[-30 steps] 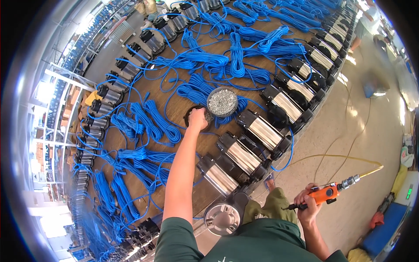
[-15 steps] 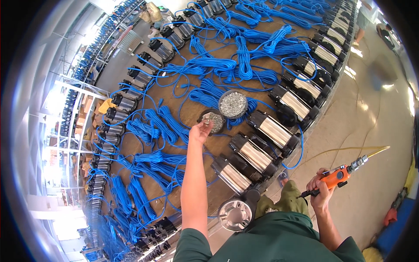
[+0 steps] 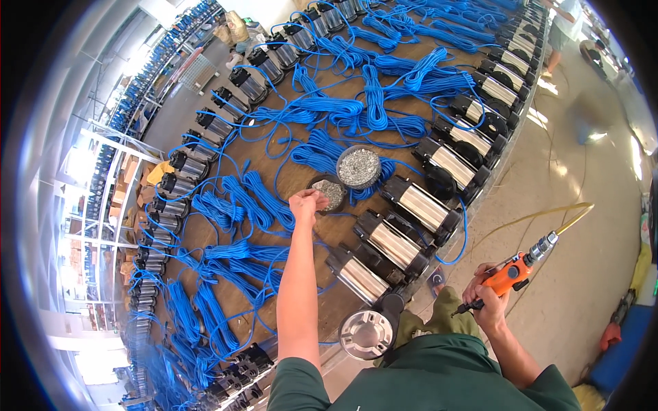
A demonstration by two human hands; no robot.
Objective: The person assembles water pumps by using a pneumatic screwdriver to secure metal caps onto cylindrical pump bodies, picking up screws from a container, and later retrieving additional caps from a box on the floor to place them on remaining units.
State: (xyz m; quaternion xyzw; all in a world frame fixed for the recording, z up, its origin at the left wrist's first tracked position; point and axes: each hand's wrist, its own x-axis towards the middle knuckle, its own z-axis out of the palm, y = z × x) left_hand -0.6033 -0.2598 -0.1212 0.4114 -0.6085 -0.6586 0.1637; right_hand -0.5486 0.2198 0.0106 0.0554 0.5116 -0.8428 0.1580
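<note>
My left hand [image 3: 307, 205] is stretched out over the bench at the edge of a small dark bowl [image 3: 342, 207] of small metal parts [image 3: 330, 192]. Its fingers are pinched together; whatever may be between them is too small to make out. Behind it stands a larger dark bowl [image 3: 376, 181], also filled with small metal pieces. Off to the right, above the floor, my right hand [image 3: 485, 296] grips an orange air screwdriver [image 3: 508, 277], with its yellowish hose running from the silver end and its dark tip pointing back toward me.
Silver-and-black pump motors [image 3: 394, 241] line the bench's near right edge; another row [image 3: 248, 85] stands along the far left side. Bundles of blue cable [image 3: 375, 97] cover much of the brown benchtop [image 3: 295, 179]. A round metal end [image 3: 367, 334] faces up by my body. Another person [image 3: 566, 27] stands far right.
My left hand has drawn slightly back and left from the small bowl's middle to its edge, its fingers now closer together. The screwdriver has shifted a little left and down.
</note>
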